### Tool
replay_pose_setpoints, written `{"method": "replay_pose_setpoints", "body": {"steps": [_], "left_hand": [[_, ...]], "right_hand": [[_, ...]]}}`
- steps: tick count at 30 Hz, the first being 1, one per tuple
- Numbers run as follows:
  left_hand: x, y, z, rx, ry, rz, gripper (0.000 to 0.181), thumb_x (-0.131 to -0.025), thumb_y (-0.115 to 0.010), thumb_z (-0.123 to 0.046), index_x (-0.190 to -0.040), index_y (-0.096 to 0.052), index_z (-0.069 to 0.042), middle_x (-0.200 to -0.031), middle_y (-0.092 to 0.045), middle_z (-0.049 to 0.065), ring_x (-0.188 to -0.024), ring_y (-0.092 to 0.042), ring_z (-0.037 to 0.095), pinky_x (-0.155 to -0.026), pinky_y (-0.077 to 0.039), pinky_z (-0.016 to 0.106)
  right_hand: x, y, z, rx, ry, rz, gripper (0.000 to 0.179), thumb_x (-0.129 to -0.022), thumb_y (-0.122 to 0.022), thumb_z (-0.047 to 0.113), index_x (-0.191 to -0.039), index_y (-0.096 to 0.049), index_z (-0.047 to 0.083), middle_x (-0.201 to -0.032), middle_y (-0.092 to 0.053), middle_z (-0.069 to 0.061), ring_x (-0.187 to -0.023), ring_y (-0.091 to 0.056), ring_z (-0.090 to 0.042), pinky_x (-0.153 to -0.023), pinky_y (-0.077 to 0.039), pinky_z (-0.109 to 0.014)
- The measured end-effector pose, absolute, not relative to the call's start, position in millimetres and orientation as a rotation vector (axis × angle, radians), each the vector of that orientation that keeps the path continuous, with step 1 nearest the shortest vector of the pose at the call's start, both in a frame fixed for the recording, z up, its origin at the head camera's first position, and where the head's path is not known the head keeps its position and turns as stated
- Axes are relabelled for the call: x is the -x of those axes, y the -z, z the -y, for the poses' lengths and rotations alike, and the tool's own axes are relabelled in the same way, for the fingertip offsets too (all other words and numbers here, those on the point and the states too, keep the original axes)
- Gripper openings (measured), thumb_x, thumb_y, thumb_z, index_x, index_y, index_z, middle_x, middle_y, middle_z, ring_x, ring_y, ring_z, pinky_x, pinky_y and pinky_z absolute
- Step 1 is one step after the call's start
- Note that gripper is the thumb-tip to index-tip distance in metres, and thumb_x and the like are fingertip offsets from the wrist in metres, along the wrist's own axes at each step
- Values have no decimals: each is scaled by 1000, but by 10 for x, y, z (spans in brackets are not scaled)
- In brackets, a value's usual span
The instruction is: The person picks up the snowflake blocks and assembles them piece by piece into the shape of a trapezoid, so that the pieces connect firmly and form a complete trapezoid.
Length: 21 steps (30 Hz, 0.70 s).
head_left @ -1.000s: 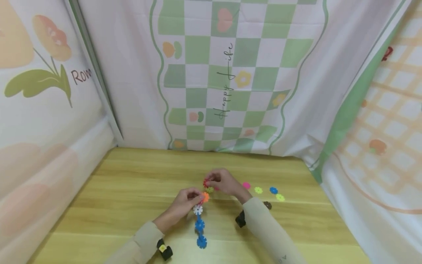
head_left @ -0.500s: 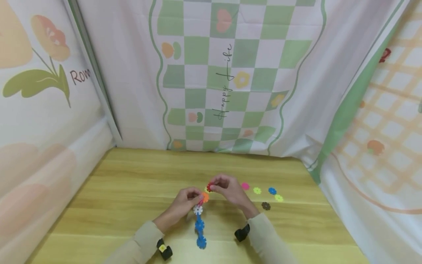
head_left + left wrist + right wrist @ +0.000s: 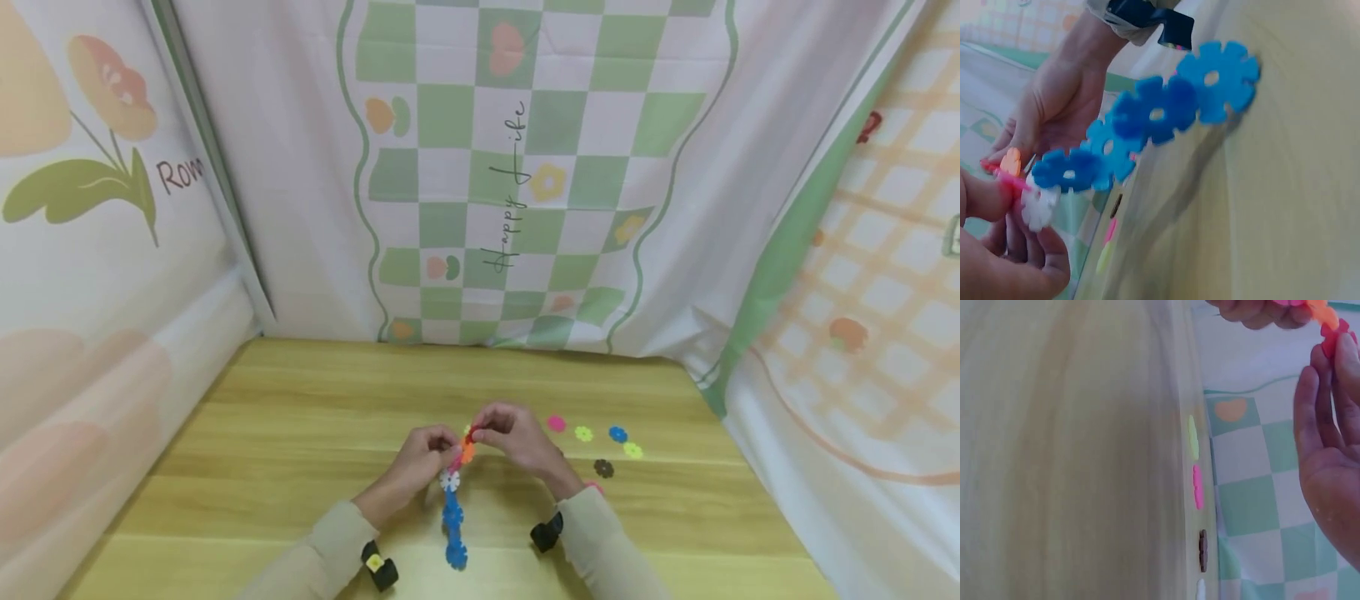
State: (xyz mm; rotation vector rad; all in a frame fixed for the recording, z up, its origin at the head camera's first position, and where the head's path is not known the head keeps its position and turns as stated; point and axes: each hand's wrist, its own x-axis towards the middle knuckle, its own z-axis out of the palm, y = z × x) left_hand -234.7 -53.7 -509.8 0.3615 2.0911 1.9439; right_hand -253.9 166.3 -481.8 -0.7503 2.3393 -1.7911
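Observation:
In the head view, my left hand (image 3: 415, 462) pinches a chain of flower-shaped interlocking discs near its upper end. Its pink disc (image 3: 1013, 180) sits at the fingertips, between a white disc (image 3: 450, 481) and an orange disc (image 3: 468, 452). Several blue discs (image 3: 1157, 114) hang joined below the white one, the lowest close to or on the tabletop. My right hand (image 3: 517, 437) pinches a red disc (image 3: 1336, 339) against the orange disc's edge. Whether their slots have locked together cannot be made out.
Loose discs lie on the wooden table (image 3: 300, 400) to the right: a pink one (image 3: 557, 423), a blue one (image 3: 618, 434), yellow ones (image 3: 633, 450) and a brown one (image 3: 603, 468). Another pink disc (image 3: 594, 486) is partly hidden by my right wrist. Patterned curtains (image 3: 307, 167) enclose the table.
My right hand has brought the red disc nearer to me, down to the orange disc. My left hand keeps its pinch almost in place, while the chain's lower end shifts slightly.

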Motion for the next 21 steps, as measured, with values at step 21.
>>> {"method": "replay_pose_setpoints", "body": {"steps": [21], "left_hand": [[2287, 5098, 459, -182, -1989, -2135, 11, -86, -64, 9, -92, -69, 2, -84, -67, 5, -76, -60, 17, -64, -52, 23]], "right_hand": [[2534, 4884, -1671, 820, 1732, -2326, 9, -97, -75, 6, -104, -74, 2, -102, -77, -17, -91, -76, -16, -84, -65, -32]]}}
